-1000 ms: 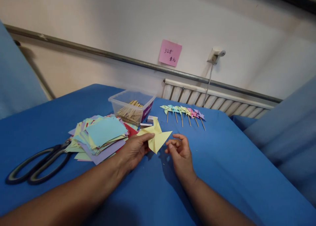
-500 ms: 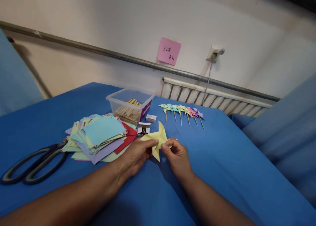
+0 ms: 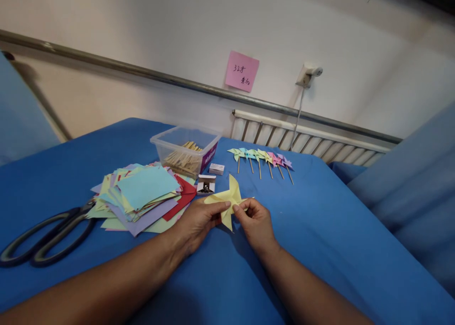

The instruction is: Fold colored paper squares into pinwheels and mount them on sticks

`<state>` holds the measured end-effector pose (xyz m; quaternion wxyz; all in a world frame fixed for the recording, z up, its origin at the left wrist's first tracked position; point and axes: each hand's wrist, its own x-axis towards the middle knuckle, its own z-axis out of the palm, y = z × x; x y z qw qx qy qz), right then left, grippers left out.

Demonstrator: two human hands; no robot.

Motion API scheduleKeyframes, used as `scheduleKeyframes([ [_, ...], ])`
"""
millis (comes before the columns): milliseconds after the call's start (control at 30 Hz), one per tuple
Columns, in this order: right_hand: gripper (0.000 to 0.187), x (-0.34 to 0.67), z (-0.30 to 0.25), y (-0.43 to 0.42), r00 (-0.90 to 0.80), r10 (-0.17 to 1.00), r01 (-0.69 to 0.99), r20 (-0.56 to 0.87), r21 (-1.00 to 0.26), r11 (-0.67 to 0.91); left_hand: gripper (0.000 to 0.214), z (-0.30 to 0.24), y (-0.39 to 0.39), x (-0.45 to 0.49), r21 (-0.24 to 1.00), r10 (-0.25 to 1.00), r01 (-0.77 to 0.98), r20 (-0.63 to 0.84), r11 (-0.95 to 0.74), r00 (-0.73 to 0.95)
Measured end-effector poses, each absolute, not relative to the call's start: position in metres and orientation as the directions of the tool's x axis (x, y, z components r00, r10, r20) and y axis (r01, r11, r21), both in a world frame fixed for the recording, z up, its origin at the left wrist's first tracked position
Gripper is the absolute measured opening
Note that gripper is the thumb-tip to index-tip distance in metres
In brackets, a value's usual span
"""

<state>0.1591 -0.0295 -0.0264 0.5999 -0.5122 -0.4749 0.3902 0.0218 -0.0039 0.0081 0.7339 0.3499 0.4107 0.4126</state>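
Observation:
A yellow folded paper pinwheel [image 3: 228,200] is held just above the blue tabletop [image 3: 320,230] near the middle. My left hand [image 3: 197,223] pinches its left side with thumb and fingers closed. My right hand [image 3: 255,223] pinches its right side, fingers curled around the paper's centre. To the left lies a stack of coloured paper squares [image 3: 142,197]. A small open white box [image 3: 206,185] sits just behind the pinwheel.
Large black scissors [image 3: 46,239] lie at the far left. A clear plastic tub [image 3: 185,152] holds wooden sticks. A row of finished pinwheels on sticks [image 3: 261,159] lies behind. A second small white box [image 3: 216,168] sits by the tub. A radiator [image 3: 305,140] and wall stand beyond.
My right hand moved left from an empty curl and took hold of the pinwheel's right side. The pinwheel came lower and was turned between both hands, uncovering the open white box.

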Motion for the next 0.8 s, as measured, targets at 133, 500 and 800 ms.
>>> scheduleKeyframes([
  [133,0.023,0.1605,-0.0269,-0.0286,0.233,0.955,0.045,0.183,-0.983,0.178,0.028,0.0083,-0.004,0.0214,0.855,0.894,-0.32,-0.303,0.408,0.329],
  [500,0.025,0.1614,-0.0259,-0.0278,0.236,0.952,0.078,0.197,-0.98,0.184,0.031,0.0105,-0.0059,0.0223,0.872,0.884,-0.264,-0.312,0.411,0.348],
  [800,0.026,0.1603,-0.0266,-0.0283,0.231,0.96,0.039,0.157,-0.988,0.152,0.033,0.0073,-0.0053,0.0229,0.896,0.902,-0.243,-0.287,0.372,0.322],
])
